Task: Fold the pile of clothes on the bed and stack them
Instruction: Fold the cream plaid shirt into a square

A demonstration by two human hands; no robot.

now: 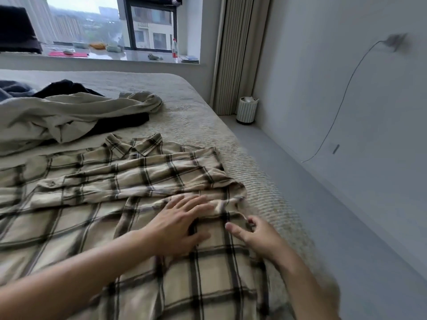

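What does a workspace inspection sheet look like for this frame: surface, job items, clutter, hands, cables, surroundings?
Surface: bed with a beige textured cover.
Job's things: plaid shirt spread flat, one sleeve laid across it; beige garment and dark garment unfolded behind it.
Clutter: nothing seen on the bed besides clothes.
Hands: left hand flat on the plaid shirt; right hand pinches the shirt's right edge.
Cables: thin cable hangs from a wall plug to the floor.
Surroundings: windowsill with a bottle and small items; curtain; striped bin on the floor.
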